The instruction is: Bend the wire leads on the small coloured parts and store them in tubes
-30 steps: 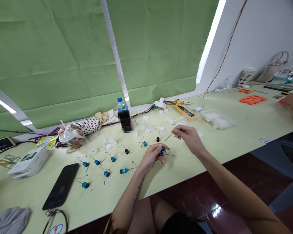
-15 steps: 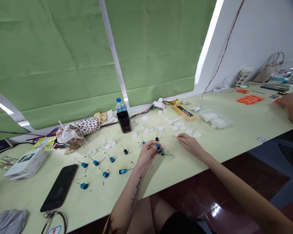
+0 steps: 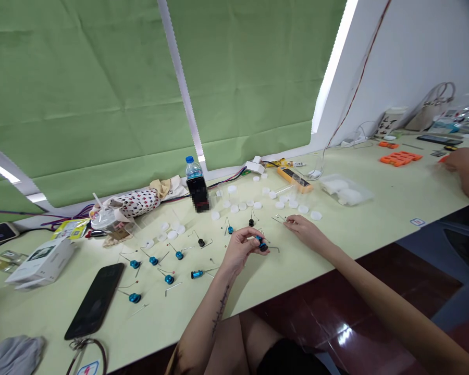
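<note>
The left hand (image 3: 240, 255) is pinching a blue leaded component (image 3: 262, 245); the right hand (image 3: 307, 232) is lying loosely curled on the bench (image 3: 347, 234), its fingertips (image 3: 288, 221) just beside a bent wire (image 3: 278, 219) at nine o'clock.

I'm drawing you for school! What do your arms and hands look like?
Both arms are bare, with no sleeves or gloves. The left forearm has a thin dark tattoo running along it; the right arm shows no such marking.

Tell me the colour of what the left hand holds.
Shiny blue component, dark at one end, in the left hand; head view.
</note>
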Demonstrator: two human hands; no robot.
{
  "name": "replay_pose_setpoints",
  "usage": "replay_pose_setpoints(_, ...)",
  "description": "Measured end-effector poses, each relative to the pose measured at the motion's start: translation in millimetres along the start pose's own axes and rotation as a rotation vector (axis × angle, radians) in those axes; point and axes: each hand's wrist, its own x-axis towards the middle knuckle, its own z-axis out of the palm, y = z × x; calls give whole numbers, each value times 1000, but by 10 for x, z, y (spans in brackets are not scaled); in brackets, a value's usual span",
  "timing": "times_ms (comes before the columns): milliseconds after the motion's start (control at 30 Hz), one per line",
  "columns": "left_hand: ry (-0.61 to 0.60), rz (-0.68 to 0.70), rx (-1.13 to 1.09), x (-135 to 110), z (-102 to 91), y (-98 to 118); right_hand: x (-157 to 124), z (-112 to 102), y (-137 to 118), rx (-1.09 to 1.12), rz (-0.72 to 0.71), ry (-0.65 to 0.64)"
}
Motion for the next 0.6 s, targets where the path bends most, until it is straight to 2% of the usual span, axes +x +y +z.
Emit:
replay_pose_setpoints(100, 7, 12, 49, 7, 40, -26, -15, -83, -108, 42, 21, 84)
replay_pose_setpoints(200, 31, 17, 89, 6, 90, -61, -75, -236, -432, 252, 161, 212)
replay_pose_setpoints(267, 64, 58, 119, -3, 121, -77, -141, -345, -747, 505, 306, 153)
replay_pose_setpoints(367, 86, 178, 235, -24, 154, -82, -221, -448, -1205, 900, 407, -146)
replay_pose_setpoints(400, 81, 225, 299, -33, 161, -78, -231, -460, -1321, 977, 419, -193)
replay_pose_setpoints(500, 60, 377, 540, -64, 168, -60, -211, -442, -1512, 1058, 444, -163)
replay_pose_setpoints(600, 51, 524, 768, -80, 163, -58, -162, -403, -1552, 1052, 449, -116)
